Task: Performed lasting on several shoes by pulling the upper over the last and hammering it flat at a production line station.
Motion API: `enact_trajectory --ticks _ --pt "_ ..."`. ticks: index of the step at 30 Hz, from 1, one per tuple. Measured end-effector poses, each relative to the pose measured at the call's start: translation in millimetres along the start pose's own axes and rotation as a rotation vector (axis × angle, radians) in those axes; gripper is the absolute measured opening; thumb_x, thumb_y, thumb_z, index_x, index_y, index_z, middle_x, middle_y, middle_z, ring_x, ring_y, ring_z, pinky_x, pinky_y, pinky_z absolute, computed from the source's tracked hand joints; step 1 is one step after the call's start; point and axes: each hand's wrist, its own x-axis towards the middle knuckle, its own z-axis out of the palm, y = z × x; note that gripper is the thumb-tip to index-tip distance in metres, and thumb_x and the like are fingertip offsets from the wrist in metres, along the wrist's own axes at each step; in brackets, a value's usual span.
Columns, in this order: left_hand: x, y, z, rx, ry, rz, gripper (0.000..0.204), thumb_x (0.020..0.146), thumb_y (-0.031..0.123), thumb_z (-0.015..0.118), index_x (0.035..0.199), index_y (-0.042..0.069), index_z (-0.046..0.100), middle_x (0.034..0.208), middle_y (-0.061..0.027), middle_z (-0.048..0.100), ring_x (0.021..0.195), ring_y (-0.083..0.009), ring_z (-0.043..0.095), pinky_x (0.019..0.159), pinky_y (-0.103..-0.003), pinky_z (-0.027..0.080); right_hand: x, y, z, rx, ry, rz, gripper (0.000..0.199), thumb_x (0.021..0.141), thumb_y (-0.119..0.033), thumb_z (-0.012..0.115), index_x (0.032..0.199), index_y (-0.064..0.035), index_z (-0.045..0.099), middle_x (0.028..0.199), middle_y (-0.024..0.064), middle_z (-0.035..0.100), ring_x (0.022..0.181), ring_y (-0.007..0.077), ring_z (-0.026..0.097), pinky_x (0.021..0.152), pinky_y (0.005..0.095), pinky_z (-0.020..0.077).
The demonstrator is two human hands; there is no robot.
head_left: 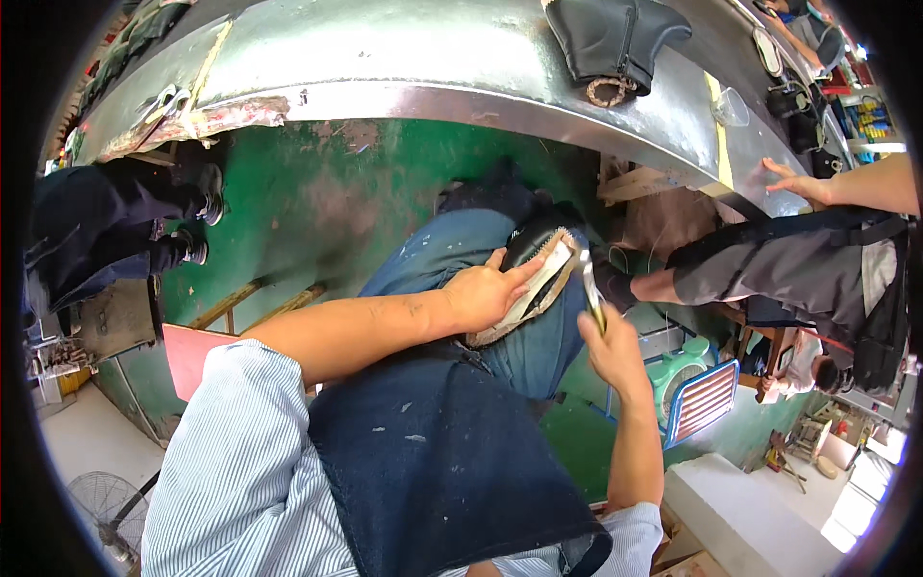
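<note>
Black boot (543,290), bottom up, lies across the person's denim-clad lap (433,245) in the middle of the view. At far left are a co-worker's dark-trousered legs (106,212), well apart from the work. Next comes the left grip (486,298), closed over the boot's side, thumb against the black upper and forefinger stretched onto the pale underside; where the other fingers sit is hard to tell. On the boot, the tan margin looks turned in around the toe end, so I judge that stretch largely done; a dark gap beside the pale strip suggests the side is still unfinished, and no outsole shows on it. At the toe's right edge is a metal hand tool (590,281), though whether its head touches the margin cannot be told; the right grip (615,351) is wrapped around its handle. Slightly farther right, a second black boot (625,43), zipped at the side, rests on the tabletop (423,58), and at far right another co-worker's hand (800,183) lies at its edge.
</note>
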Motion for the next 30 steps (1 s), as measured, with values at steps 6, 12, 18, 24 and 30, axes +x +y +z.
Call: enact_trajectory --ticks 6,12,18,24,30 --pt "-6 13 -21 0.042 -0.125 0.051 0.064 0.094 0.044 0.054 0.151 0.028 0.031 0.132 -0.0499 0.035 0.089 -0.0546 0.064 0.077 -0.051 0.056 25 -11 17 -0.288 0.085 -0.107 0.032 0.100 -0.029 0.048 0.103 0.0013 0.057 0.093 0.0296 0.063 0.090 0.0491 0.060 0.077 0.0537 0.0479" --pt "-49 1 -1 -0.663 0.038 -0.240 0.061 0.102 0.026 0.046 0.151 -0.002 0.024 0.144 -0.0239 0.047 0.131 -0.0315 0.049 0.107 -0.033 0.038 6 -10 25 -0.170 0.091 -0.121 0.035 0.100 -0.033 0.047 0.101 0.0010 0.057 0.090 0.0285 0.063 0.088 0.0486 0.060 0.076 0.0525 0.0483" --pt "-50 -19 12 -0.700 0.017 -0.231 0.059 0.098 0.020 0.055 0.146 -0.007 0.033 0.137 -0.0228 0.054 0.123 -0.0224 0.054 0.103 -0.031 0.041 -11 -13 56 -0.217 0.035 -0.134 0.033 0.101 -0.030 0.047 0.094 0.0016 0.056 0.082 0.0256 0.063 0.078 0.0464 0.062 0.071 0.0503 0.0480" --pt "-48 -35 26 -0.783 0.052 -0.132 0.063 0.095 0.022 0.060 0.146 -0.006 0.035 0.134 -0.0272 0.055 0.123 -0.0283 0.057 0.102 -0.032 0.043 -19 -15 63 -0.080 0.059 -0.164 0.034 0.100 -0.031 0.049 0.102 0.0023 0.058 0.087 0.0249 0.065 0.085 0.0456 0.063 0.075 0.0494 0.0495" --pt "-50 -24 6 -0.673 0.009 -0.162 0.073 0.090 0.021 0.065 0.149 -0.004 0.030 0.131 -0.0282 0.056 0.119 -0.0316 0.059 0.101 -0.034 0.044 -23 -18 77 -0.125 0.125 -0.249 0.035 0.100 -0.031 0.048 0.098 0.0027 0.057 0.084 0.0271 0.064 0.082 0.0460 0.063 0.072 0.0493 0.0492"
